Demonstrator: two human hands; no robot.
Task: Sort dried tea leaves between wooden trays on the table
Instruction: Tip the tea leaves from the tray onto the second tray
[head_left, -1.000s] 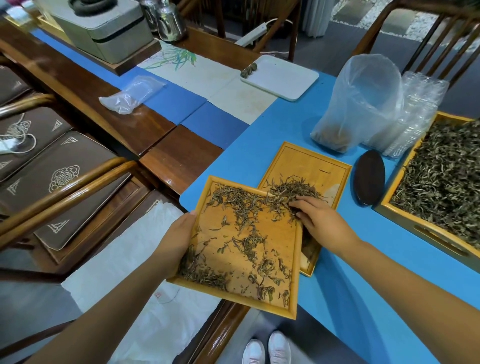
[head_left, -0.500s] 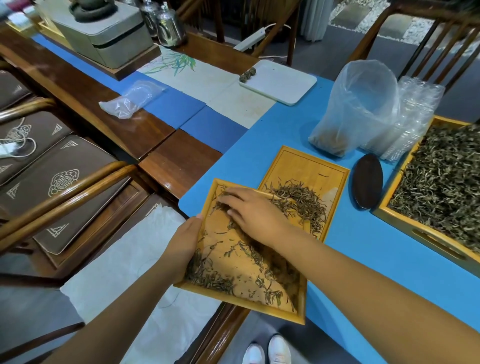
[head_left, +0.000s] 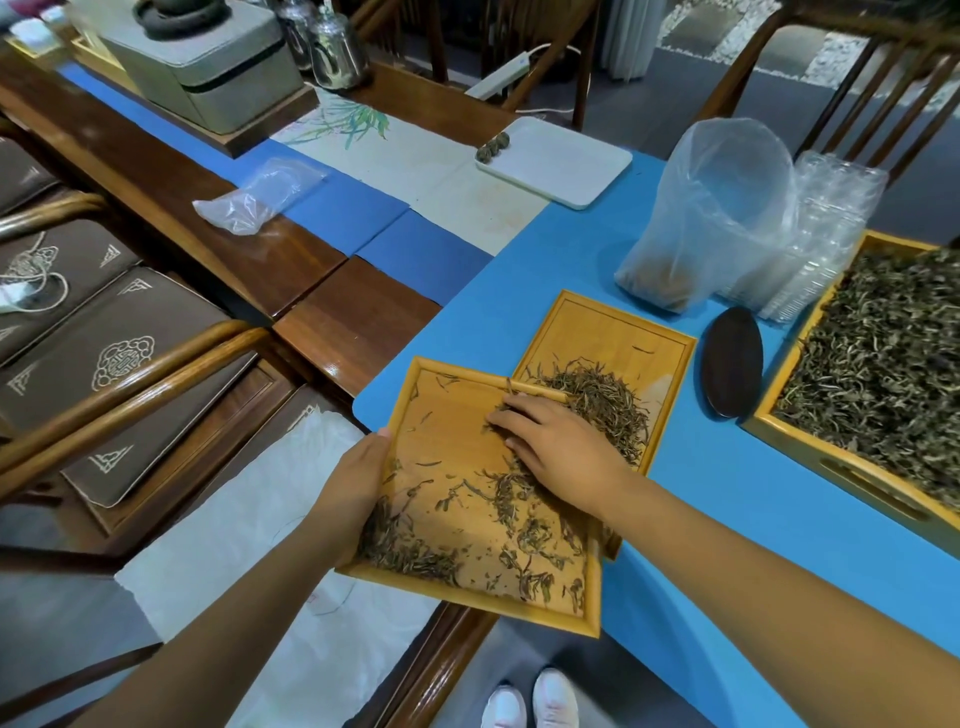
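While gripped along its left rim by the left hand (head_left: 358, 480), thumb on the rim and fingers hidden beneath, tilted near tray (head_left: 441, 415) held off the table edge, its far right corner overlapping the second tray (head_left: 613, 332). Scattered on the near tray's floor: dried tea leaves (head_left: 498, 525), thickest at the lower left corner by the left hand and in a loose band across the middle; upper left part nearly bare. Laid palm down on the near tray's upper right part: right hand (head_left: 558, 449), fingers spread loosely and flat on the leaves, gripping nothing that can be seen, fingertips reaching the far rim. Just beyond the near tray's far right corner, lying flat on the blue table cover (head_left: 727, 519): the second tray, with a dense heap of leaves (head_left: 602, 400) in its nearer half and bare wood farther back. To the right of the second tray: dark oval dish (head_left: 732, 376), then a large tray (head_left: 831, 462) filled with tea leaves, partly cut off by the picture's edge. Beyond the second tray: clear plastic bag (head_left: 717, 208) standing open, with a stack of clear plastic containers (head_left: 826, 228) touching its right side, and farther left a white tray (head_left: 566, 166) bearing small tea balls (head_left: 492, 147). Left of the near tray: wooden chairs with brown cushions (head_left: 119, 338).
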